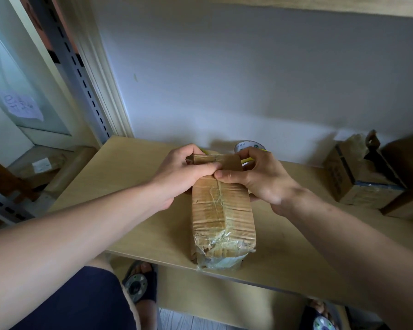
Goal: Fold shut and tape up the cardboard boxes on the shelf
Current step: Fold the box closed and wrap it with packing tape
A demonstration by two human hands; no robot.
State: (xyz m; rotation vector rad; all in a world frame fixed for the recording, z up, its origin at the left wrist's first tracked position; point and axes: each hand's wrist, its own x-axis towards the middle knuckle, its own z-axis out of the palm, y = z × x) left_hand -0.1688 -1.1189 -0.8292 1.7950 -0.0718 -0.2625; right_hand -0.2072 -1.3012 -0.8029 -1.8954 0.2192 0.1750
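A long, worn cardboard box [221,210] lies on the wooden shelf [119,177], its near end wrapped in clear tape and jutting slightly over the front edge. Both hands hold its far end, where the flaps [224,160] stand partly raised. My left hand [184,170] grips the left flap with thumb on top. My right hand [255,175] pinches the right flap, thumb meeting the left thumb at the seam. A tape roll [248,146] with a yellow dispenser stands just behind the box, mostly hidden by my right hand.
A second taped cardboard box [360,179] stands at the right of the shelf, next to a larger brown box [408,186]. A white wall rises behind. A metal rack upright [81,75] stands left, with parcels [45,167] on the floor beyond. My feet in sandals show below the shelf.
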